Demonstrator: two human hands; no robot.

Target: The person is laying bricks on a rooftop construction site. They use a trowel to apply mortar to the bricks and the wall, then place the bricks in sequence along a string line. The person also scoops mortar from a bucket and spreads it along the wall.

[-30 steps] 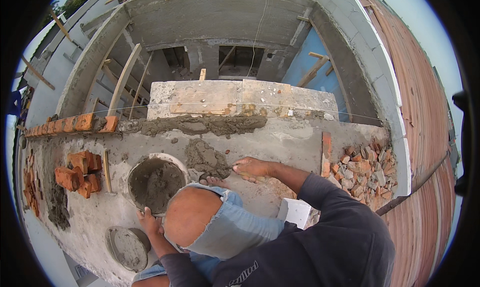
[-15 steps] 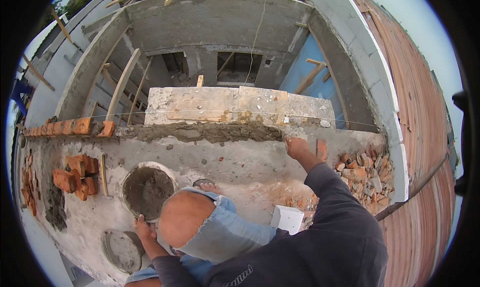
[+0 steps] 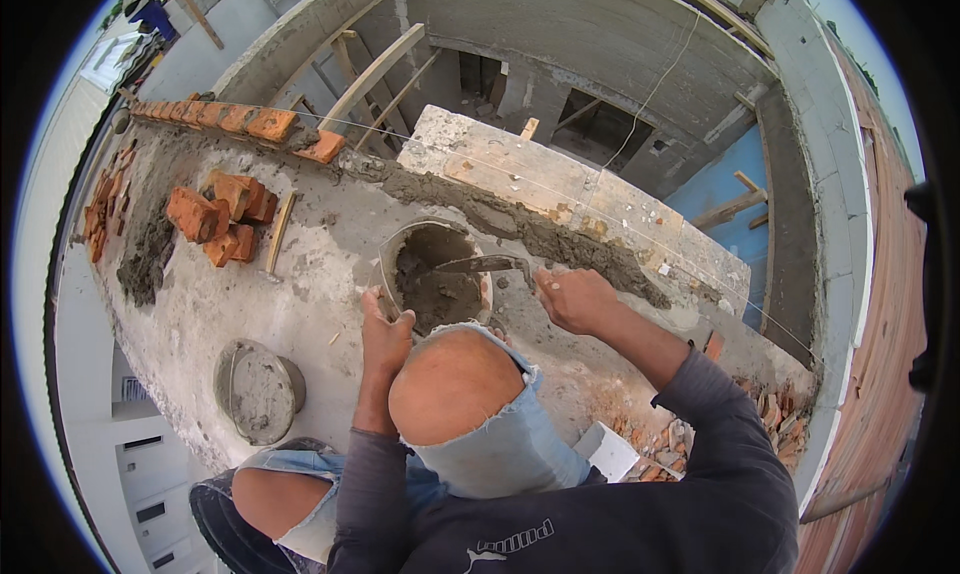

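Observation:
My right hand (image 3: 577, 300) is closed round the handle of a trowel (image 3: 478, 264). The trowel's blade reaches over the rim into a bucket (image 3: 487, 294) of grey mortar (image 3: 436, 309), just beyond my raised knee. My left hand (image 3: 387, 332) grips the bucket's near left edge, its thumb toward the rim; some fingers are hidden. Beyond the bucket, a rough strip of wet mortar (image 3: 560, 242) runs along the slab's edge. A row of orange bricks (image 3: 225, 117) stands at its left end, and a single brick (image 3: 323, 147) lies at the row's end.
A second bucket (image 3: 290, 386) stands at left, near stacked bricks (image 3: 225, 214) and a hammer (image 3: 281, 234). A taut string (image 3: 640, 234) follows the mortar strip. Boards (image 3: 610, 202) lie beyond, over a deep walled drop. Rubble (image 3: 785, 419) and a white block (image 3: 607, 451) lie at right.
My right hand has come back from the mortar strip's right end to the bucket, with the trowel over it. The bucket stands more upright in view, and the whole view has turned left.

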